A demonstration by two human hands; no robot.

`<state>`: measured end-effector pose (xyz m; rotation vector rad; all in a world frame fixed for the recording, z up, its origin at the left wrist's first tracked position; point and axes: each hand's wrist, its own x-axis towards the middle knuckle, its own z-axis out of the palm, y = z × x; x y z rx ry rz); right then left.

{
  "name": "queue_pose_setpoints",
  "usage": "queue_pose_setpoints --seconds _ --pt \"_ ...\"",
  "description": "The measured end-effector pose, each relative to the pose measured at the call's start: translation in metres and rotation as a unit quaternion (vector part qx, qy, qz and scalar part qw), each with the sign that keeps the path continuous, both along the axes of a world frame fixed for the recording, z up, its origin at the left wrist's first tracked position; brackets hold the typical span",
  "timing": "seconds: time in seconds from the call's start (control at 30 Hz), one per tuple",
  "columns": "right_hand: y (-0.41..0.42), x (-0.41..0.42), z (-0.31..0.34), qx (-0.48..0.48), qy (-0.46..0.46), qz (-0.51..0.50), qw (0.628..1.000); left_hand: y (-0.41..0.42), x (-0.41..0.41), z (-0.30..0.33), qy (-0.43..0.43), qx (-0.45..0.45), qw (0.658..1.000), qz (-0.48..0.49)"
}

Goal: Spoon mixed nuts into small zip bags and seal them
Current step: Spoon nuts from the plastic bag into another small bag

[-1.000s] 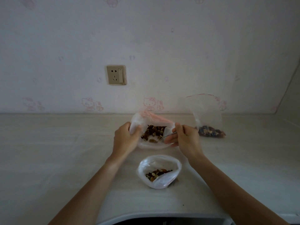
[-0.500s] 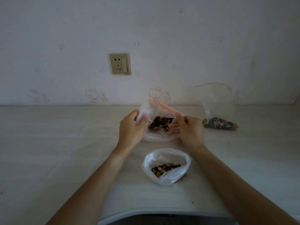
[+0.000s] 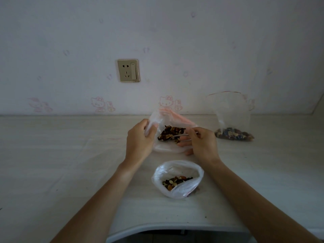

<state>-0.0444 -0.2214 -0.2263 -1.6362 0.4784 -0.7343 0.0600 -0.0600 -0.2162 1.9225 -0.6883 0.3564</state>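
Three clear plastic bags are seen on the pale, faintly grained counter (image 3: 52,172). Nearest, between the two forearms, a small zip bag (image 3: 178,178) lies with its crinkled mouth gaping round, and a thin layer of brown and tan mixed nuts (image 3: 176,180) is held at its bottom. Farther back, a larger supply bag (image 3: 171,132) with a pinkish rim is kept open by the left hand (image 3: 140,139), whose fingers are curled round the bag's left edge. A dark heap of nuts (image 3: 171,133) is visible inside it. The slim metal spoon (image 3: 175,136) is pinched by the right hand (image 3: 201,142) between thumb and forefinger, the other fingers loosely curled beneath; its bowl is sunk among the nuts in the supply bag. Far right, well apart, a third bag (image 3: 231,118) stands upright by the wall, a red line along its top and nuts gathered at its base. On the cartoon-patterned wall a brass-coloured socket (image 3: 128,70) is mounted.
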Motion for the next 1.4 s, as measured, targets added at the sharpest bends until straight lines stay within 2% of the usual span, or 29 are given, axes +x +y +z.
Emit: queue_pose_setpoints --seconds 0.23,0.43,0.6,0.73,0.87,1.13,1.2,1.3,1.37,1.4 --pt "-0.002 -0.011 0.005 0.04 -0.009 -0.002 0.999 0.003 0.004 -0.006 0.005 -0.003 0.999 0.033" --pt "-0.006 -0.029 0.021 0.031 -0.028 0.003 0.999 0.011 0.002 0.002 0.022 0.004 0.997 0.075" --pt "-0.013 -0.052 0.04 0.04 -0.056 0.011 0.998 0.019 -0.009 0.013 -0.019 -0.004 0.994 0.106" --pt "-0.016 -0.074 0.053 0.036 -0.071 0.033 0.996 0.031 -0.028 0.021 -0.044 0.016 0.998 0.052" --pt "-0.009 -0.104 0.062 0.044 -0.08 0.062 0.994 0.049 -0.054 0.013 0.004 0.082 0.996 -0.042" --pt "0.012 -0.151 0.056 0.069 -0.049 0.108 0.99 0.067 -0.093 0.008 0.097 0.117 0.982 -0.11" --pt "0.014 -0.156 0.052 0.039 -0.037 0.114 0.992 0.067 -0.098 0.009 0.107 0.119 0.98 -0.117" --pt "0.016 -0.16 0.046 -0.068 -0.021 0.109 0.991 0.063 -0.101 0.011 0.112 0.119 0.98 -0.112" --pt "0.017 -0.163 0.047 -0.185 -0.014 0.101 0.977 0.061 -0.102 0.014 0.131 0.1 0.979 -0.118" --pt "0.018 -0.166 0.049 -0.277 -0.013 0.088 0.957 0.061 -0.103 0.015 0.147 0.085 0.978 -0.124"
